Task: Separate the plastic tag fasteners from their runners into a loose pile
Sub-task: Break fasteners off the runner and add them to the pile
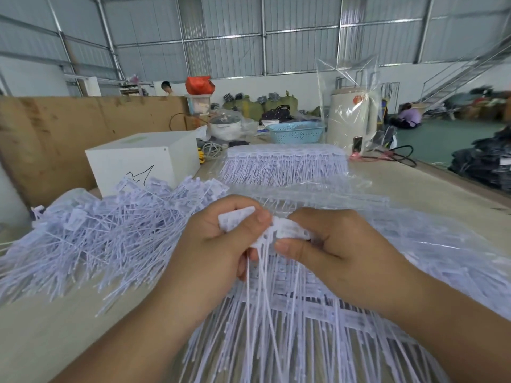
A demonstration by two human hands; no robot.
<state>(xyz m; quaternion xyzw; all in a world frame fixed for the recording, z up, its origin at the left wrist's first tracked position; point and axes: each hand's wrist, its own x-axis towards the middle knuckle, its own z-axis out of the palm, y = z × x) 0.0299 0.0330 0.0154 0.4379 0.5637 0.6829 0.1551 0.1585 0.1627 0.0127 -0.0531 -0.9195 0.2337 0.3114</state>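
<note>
Right now both our left hand (221,239) and right hand (326,244) pinch a fastener strip (287,230) beside the loose pile (96,233); twisting hard could fling tags wide.

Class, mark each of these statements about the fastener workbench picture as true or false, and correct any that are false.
1. Both hands grip one bunch of fasteners. True: left hand, right hand.
2. The loose pile lies to the person's right. False: it lies to the left.
3. A white box stands behind the loose pile. True.
4. The basket at the back is red. False: it is light blue.
5. The unseparated stack at the back lies inside the basket. False: it lies on the table.
</note>
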